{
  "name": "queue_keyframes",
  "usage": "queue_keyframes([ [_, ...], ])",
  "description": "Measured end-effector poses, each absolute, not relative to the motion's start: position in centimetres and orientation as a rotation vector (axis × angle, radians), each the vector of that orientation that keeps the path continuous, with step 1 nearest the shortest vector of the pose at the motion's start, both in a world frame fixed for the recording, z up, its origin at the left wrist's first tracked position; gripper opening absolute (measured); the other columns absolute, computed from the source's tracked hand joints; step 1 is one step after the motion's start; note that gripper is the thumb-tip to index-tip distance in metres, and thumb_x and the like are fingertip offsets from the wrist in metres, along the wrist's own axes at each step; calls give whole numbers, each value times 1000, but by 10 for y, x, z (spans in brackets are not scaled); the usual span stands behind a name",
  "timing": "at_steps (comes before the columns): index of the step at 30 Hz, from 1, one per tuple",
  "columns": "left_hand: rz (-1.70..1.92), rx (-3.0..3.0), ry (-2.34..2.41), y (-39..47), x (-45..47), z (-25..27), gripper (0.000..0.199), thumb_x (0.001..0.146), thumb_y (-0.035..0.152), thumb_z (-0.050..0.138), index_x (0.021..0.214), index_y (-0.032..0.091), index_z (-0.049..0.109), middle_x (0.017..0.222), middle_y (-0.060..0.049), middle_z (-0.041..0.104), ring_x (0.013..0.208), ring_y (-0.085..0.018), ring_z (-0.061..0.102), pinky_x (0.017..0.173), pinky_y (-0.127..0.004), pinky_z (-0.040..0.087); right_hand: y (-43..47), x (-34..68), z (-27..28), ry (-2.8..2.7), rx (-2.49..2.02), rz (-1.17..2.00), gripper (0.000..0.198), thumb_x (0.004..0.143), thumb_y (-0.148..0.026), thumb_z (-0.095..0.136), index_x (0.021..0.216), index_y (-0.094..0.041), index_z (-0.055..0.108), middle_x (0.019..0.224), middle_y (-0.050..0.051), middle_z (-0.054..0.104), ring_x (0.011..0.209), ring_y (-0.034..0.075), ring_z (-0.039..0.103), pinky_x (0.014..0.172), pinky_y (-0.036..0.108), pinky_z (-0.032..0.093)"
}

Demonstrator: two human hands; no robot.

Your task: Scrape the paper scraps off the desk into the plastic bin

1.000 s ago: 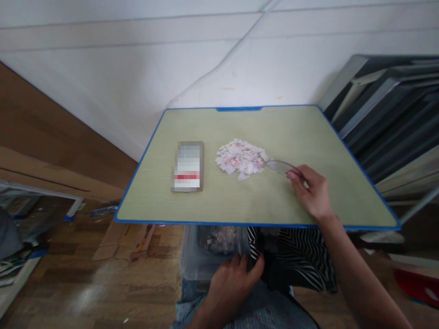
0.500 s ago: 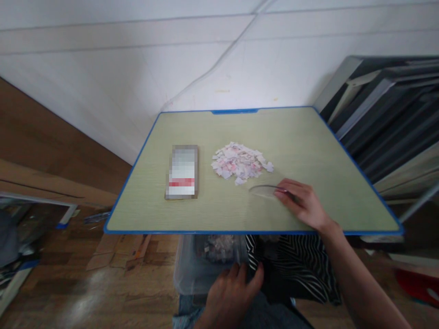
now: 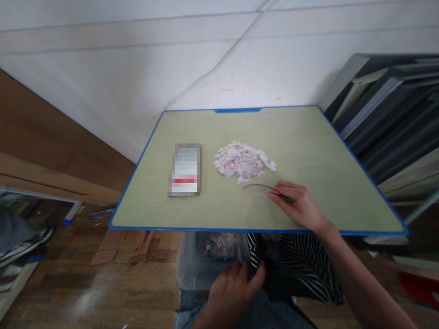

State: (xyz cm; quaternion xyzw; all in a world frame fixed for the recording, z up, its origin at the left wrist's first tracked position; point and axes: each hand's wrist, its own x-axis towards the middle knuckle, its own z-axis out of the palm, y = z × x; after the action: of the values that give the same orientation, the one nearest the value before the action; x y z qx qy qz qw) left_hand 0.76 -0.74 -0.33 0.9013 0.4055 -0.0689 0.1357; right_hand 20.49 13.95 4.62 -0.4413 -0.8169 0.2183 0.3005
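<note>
My right hand (image 3: 297, 205) is closed on the dark handle of what looks like a magnifying glass (image 3: 259, 189). Its clear, dark-rimmed round part is held tilted, pointing left, low over the table near the front of the paper heap. That heap of small torn paper scraps (image 3: 242, 161), white with pink patches, lies mid-table. Below the table edge, my left hand (image 3: 233, 285) rests on my lap with its fingers loosely apart, holding nothing visible. Left of the heap lies a flat rectangular object (image 3: 185, 170), blurred out, with a red band.
The pale green table (image 3: 295, 130) has a blue rim and stands against a white wall (image 3: 137, 82). Beneath it is a clear plastic bin (image 3: 187, 267) with small pieces inside, beside black-and-white striped cloth (image 3: 305, 265). Dark panels (image 3: 394, 109) lean at the right; flattened cardboard (image 3: 116, 249) lies on the floor.
My right hand has shifted a little to the left with the magnifying glass. The whole view has turned slightly. The left hand and the paper heap stay where they were.
</note>
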Motion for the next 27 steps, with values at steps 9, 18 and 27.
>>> queue_keyframes([
  [9, -164, 2624, 1192, -7, 9, -2, 42, 88, 24, 43, 128, 22, 33, 96, -9, 61, 77, -20, 60, 57, -29, 52, 122, 159, 49, -2451, -985, 653, 26, 85, -21, 43, 63, -14, 55, 62, 3, 54, 60, 11, 48, 57, 23, 36],
  [18, -79, 2649, 1223, -10, 8, -7, 41, 87, 25, 44, 127, 23, 35, 96, -9, 61, 75, -21, 61, 54, -29, 52, 119, 148, 51, -2552, -807, 665, 27, 86, -26, 42, 70, -15, 60, 65, 2, 58, 63, 11, 51, 60, 23, 37],
  [27, -126, 2644, 1210, -8, 9, -5, 40, 88, 25, 42, 127, 23, 34, 96, -9, 61, 77, -21, 61, 56, -28, 52, 118, 152, 54, -2559, -718, 692, 24, 87, -25, 42, 74, -15, 58, 69, 3, 58, 65, 11, 51, 62, 23, 38],
])
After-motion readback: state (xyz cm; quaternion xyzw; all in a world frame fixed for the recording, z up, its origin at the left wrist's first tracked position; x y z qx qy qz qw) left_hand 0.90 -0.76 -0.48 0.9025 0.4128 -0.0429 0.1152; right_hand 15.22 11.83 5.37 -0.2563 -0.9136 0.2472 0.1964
